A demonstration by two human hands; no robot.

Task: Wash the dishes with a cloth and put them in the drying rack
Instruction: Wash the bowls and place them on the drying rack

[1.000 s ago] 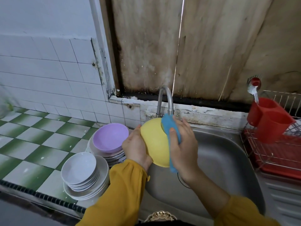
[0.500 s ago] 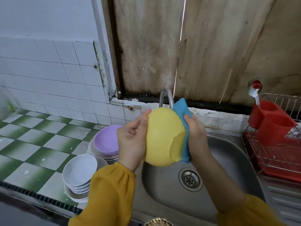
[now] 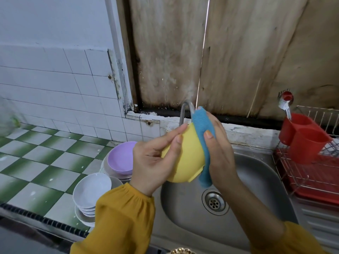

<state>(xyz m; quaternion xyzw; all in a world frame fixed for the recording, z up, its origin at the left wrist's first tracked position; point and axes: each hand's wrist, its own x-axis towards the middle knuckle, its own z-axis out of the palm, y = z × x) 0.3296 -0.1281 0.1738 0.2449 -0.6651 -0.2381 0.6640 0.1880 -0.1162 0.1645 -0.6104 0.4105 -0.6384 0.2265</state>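
Behind bowl [image 3: 185,154] and cloth [image 3: 201,125], faucet [image 3: 183,111] outlet.

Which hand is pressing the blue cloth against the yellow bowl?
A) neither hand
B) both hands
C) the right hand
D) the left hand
C: the right hand pins the blue cloth against the yellow bowl with its thumb, while the left hand holds only the bowl.

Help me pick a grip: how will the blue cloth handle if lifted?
Probably floppy: the cloth drapes over the bowl and hangs past its edge. Likely light: it looks thin under the right hand's thumb. Its ribbed texture should resist slipping.
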